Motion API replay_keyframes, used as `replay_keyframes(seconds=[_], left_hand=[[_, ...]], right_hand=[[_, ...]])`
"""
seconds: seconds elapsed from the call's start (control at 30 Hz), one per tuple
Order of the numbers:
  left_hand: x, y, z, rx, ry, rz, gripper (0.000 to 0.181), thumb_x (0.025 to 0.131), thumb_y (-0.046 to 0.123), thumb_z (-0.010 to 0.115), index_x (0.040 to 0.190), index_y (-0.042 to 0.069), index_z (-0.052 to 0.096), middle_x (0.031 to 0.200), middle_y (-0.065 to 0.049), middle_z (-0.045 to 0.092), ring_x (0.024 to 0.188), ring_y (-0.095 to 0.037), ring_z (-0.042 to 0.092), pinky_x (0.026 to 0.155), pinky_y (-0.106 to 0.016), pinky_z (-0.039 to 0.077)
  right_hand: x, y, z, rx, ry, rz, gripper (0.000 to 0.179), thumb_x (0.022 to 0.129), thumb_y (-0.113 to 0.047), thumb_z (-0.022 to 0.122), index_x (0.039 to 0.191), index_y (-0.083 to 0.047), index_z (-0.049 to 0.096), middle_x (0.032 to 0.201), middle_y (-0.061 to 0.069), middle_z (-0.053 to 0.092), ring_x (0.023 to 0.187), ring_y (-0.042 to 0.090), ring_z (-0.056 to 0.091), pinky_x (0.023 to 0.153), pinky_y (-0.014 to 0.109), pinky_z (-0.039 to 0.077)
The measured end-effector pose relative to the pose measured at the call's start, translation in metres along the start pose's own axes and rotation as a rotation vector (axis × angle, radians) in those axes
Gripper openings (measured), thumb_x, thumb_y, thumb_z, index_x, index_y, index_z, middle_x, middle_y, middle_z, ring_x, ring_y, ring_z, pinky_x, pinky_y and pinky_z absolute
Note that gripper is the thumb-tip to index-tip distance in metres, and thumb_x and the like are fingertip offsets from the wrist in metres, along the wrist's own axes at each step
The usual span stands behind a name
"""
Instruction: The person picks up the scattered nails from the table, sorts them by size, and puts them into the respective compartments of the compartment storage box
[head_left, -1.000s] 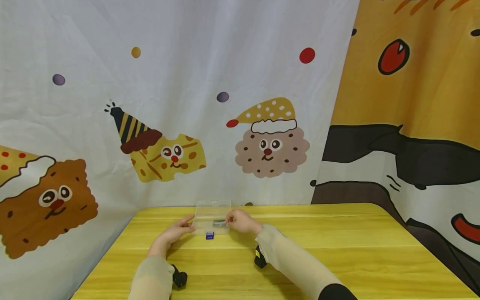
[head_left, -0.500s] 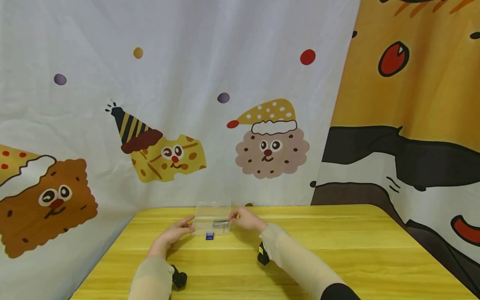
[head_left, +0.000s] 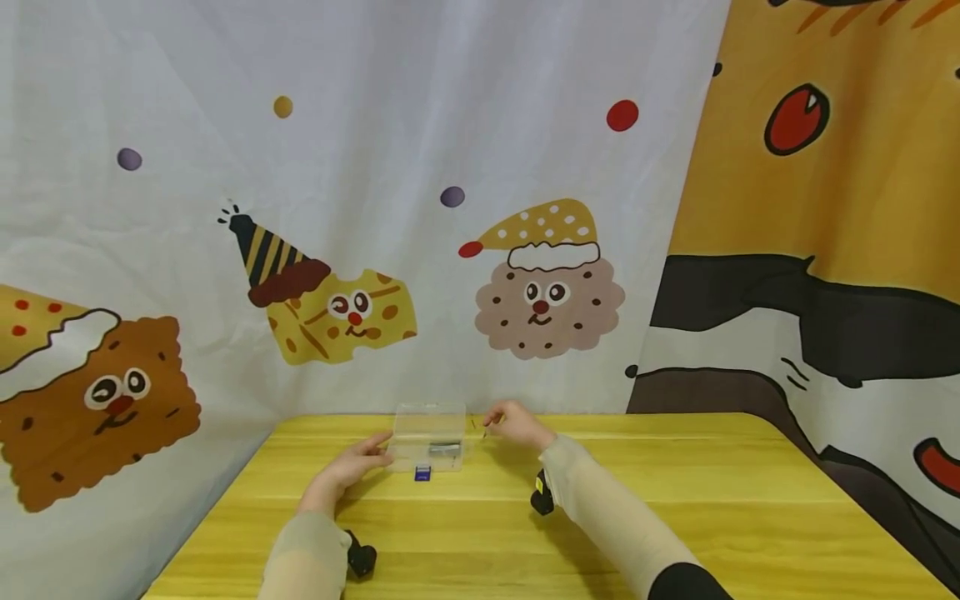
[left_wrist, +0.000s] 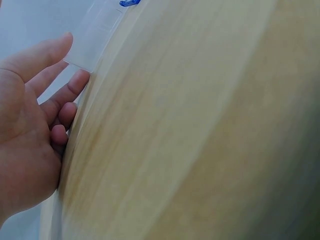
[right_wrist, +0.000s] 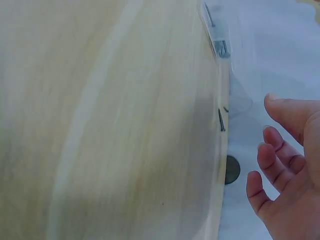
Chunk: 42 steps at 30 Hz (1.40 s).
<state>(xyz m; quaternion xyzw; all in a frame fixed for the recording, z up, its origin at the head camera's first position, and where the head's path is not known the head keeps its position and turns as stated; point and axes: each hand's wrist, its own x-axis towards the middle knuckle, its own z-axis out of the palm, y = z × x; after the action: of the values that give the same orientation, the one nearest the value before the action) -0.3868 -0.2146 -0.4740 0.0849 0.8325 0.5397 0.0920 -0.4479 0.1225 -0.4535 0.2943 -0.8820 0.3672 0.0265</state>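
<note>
Well, the biggest thing before us is the printed curtain (head_left: 420,100), which hangs across the whole upper part of the head view, pale with cartoon snacks and turning orange towards the right edge. Below it the yellow wood-grain table (head_left: 442,533) spreads over the lower middle; it looks flat, hard and rather smooth, so we judge that small metal could roll or slide on it.

Near the table's far edge, just below the centre of the frame, sits the clear box (head_left: 408,450), its lid (head_left: 427,419) raised towards the curtain. We take it for thin plastic: light, stiff, slippery and apt to crack if bent. We would hold it low by its side walls, since the lid's hinge is probably the weak spot.

The left hand (head_left: 351,468) is at the box's left side with thumb and fingers spread apart, touching it; how firmly, we cannot tell. The right hand (head_left: 519,425), beyond the box's right side, has its fingers loosely bent and parted from the thumb, and we see nothing between them.

Smaller again, a blue piece (head_left: 423,473) shows at the box's near edge; whether it is fixed there is unclear. A grey bundle (head_left: 445,448) lies inside, towards the right. Smallest, a dark nail-like piece (right_wrist: 221,120) and a shorter sliver (right_wrist: 226,109) lie near the right hand, at the centre right of the right wrist view. They should be hard and light, best pinched mid-shank.
</note>
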Motion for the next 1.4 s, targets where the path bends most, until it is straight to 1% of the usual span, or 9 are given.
replay_keyframes(seconds=[0.13,0.33,0.43,0.5,0.63,0.77,0.93,1.13,1.4], left_hand=[[0.002,0.001,0.002,0.001,0.016,-0.002,0.061,0.093,0.016,0.065,0.148,0.003,0.039,0.135,-0.025,0.047,0.125,-0.039,0.042,0.104,-0.057,0.031],[0.003,0.005,0.004,-0.015,0.002,0.004,0.061,0.095,0.016,0.063,0.149,0.006,0.037,0.141,-0.028,0.042,0.13,-0.044,0.037,0.106,-0.059,0.028],[0.003,0.005,0.004,-0.015,0.004,0.004,0.061,0.095,0.016,0.062,0.15,0.006,0.037,0.141,-0.029,0.041,0.131,-0.044,0.036,0.106,-0.059,0.027],[0.003,0.004,0.004,-0.011,0.012,0.004,0.061,0.095,0.016,0.063,0.149,0.005,0.037,0.141,-0.029,0.042,0.13,-0.044,0.037,0.106,-0.059,0.027],[0.002,0.004,0.004,-0.001,0.014,0.006,0.061,0.094,0.016,0.063,0.149,0.005,0.037,0.14,-0.028,0.043,0.13,-0.043,0.038,0.105,-0.059,0.029],[0.002,0.004,0.005,-0.009,0.023,-0.002,0.061,0.094,0.015,0.064,0.149,0.006,0.039,0.139,-0.026,0.046,0.129,-0.042,0.039,0.105,-0.058,0.029],[0.001,0.005,0.006,-0.005,0.02,0.0,0.06,0.094,0.013,0.064,0.148,0.004,0.039,0.138,-0.027,0.046,0.128,-0.041,0.041,0.105,-0.058,0.029],[0.001,0.003,0.005,-0.001,0.024,0.002,0.06,0.094,0.013,0.064,0.148,0.004,0.04,0.137,-0.027,0.047,0.127,-0.04,0.041,0.105,-0.057,0.03],[-0.001,0.004,0.003,0.001,0.023,-0.012,0.06,0.094,0.013,0.064,0.148,0.003,0.039,0.133,-0.024,0.05,0.123,-0.037,0.044,0.104,-0.057,0.031]], right_hand=[[0.001,0.012,-0.004,0.008,0.015,0.022,0.012,0.087,0.003,0.065,0.097,0.005,0.071,0.094,0.006,0.067,0.084,0.017,0.055,0.077,0.034,0.047],[-0.001,0.016,-0.011,0.008,0.036,0.057,0.016,0.085,0.009,0.065,0.1,0.009,0.07,0.1,0.017,0.068,0.084,0.021,0.054,0.076,0.038,0.047],[-0.001,0.017,-0.012,-0.015,0.041,0.08,0.018,0.085,0.008,0.065,0.102,0.008,0.071,0.106,0.018,0.068,0.082,0.018,0.052,0.075,0.035,0.045],[0.001,0.018,-0.01,-0.021,0.041,0.088,0.019,0.085,0.008,0.065,0.102,0.007,0.072,0.107,0.018,0.068,0.079,0.017,0.049,0.071,0.032,0.043],[0.003,0.022,-0.006,-0.014,0.045,0.096,0.019,0.082,0.009,0.067,0.099,0.005,0.074,0.104,0.016,0.069,0.071,0.015,0.046,0.063,0.028,0.04],[0.004,0.028,-0.001,-0.033,0.045,0.099,0.018,0.08,0.008,0.068,0.095,0.002,0.076,0.101,0.013,0.069,0.067,0.013,0.045,0.06,0.025,0.04],[0.006,0.033,0.003,-0.056,0.043,0.112,0.014,0.08,0.004,0.071,0.092,-0.001,0.077,0.097,0.01,0.069,0.067,0.014,0.047,0.061,0.028,0.043],[0.008,0.034,0.006,-0.068,0.033,0.124,0.012,0.082,0.001,0.072,0.092,-0.004,0.077,0.093,0.006,0.07,0.073,0.013,0.055,0.066,0.031,0.048],[0.012,0.034,0.011,-0.079,0.029,0.107,0.01,0.082,0.001,0.071,0.085,-0.006,0.078,0.09,0.005,0.071,0.082,0.019,0.061,0.073,0.035,0.051]])
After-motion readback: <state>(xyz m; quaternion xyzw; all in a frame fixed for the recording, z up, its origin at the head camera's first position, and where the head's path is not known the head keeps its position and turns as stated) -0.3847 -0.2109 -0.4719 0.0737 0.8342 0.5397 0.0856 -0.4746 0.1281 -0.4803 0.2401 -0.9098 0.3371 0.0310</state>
